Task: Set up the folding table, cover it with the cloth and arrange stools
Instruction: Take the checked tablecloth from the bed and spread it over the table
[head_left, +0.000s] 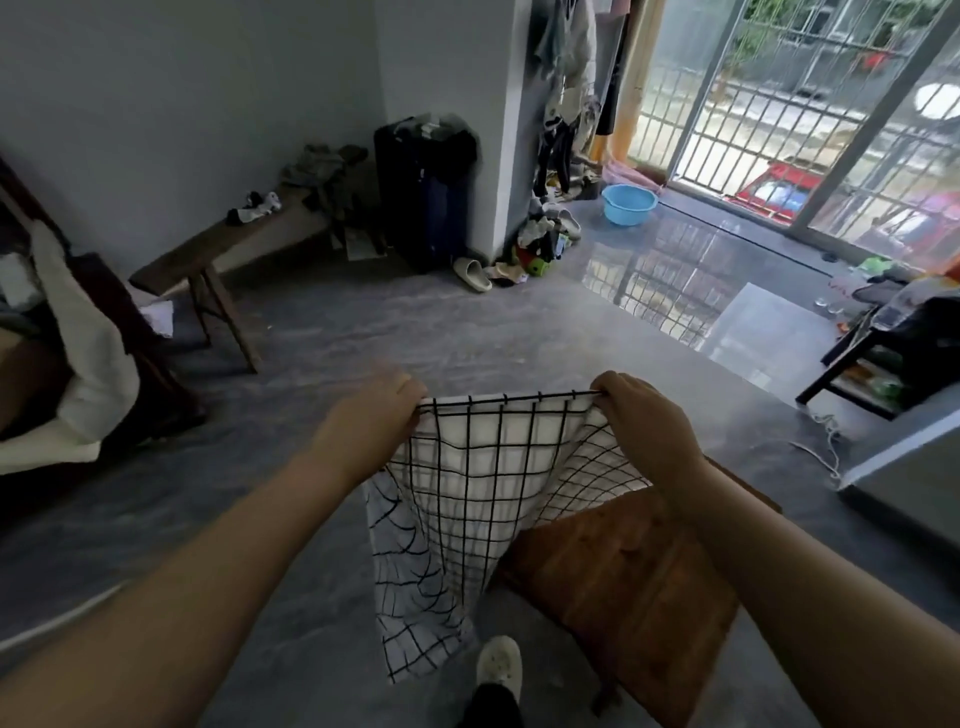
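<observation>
I hold the checked cloth (478, 493) by its upper edge. My left hand (371, 415) pinches one corner with curled fingers and my right hand (641, 415) pinches the other, so the edge is stretched tight between them. The cloth hangs in the air over the left side of the wooden folding table (623, 587), and its lower part drops beside the table's left edge and looks partly doubled. To do this well, I should open it fully, bring it over the table's middle and lower it flat, keeping the grid lines parallel to the table's edges.
</observation>
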